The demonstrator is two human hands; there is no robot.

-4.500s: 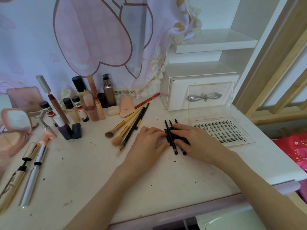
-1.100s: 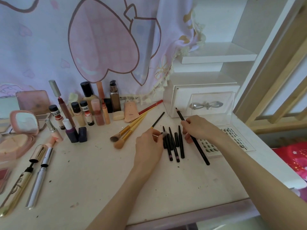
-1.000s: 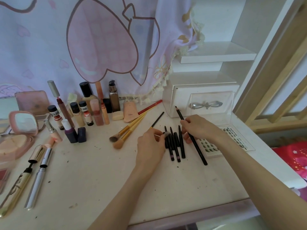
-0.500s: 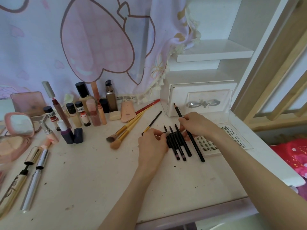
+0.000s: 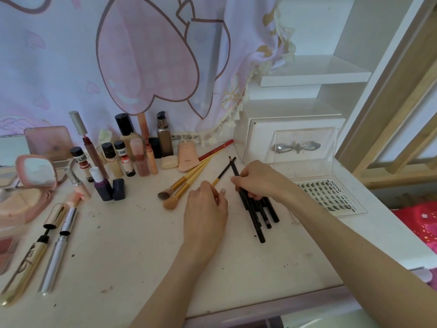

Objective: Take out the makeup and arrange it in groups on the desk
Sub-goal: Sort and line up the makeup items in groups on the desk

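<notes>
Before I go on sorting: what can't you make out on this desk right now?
Head view only:
- Brush: its tip is hidden inside the left hand.
- Black pencils: upper ends covered by the right hand; count unclear.
- Gold tube: lower end cut off by the left edge.
- Bottle labels: too small to read.

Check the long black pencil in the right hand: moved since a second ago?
Yes. The long black pencil has swung in against the black pencil bunch, away from the lash tray.

You get soft, even daylight over the pale desk (image 5: 118, 245) with only faint shadows under the forearms, mild glare on the clear plastic lid (image 5: 305, 147), a slightly hazy, low-contrast picture, and wide-angle bending of the wooden frame (image 5: 402, 95) at the right edge.
</notes>
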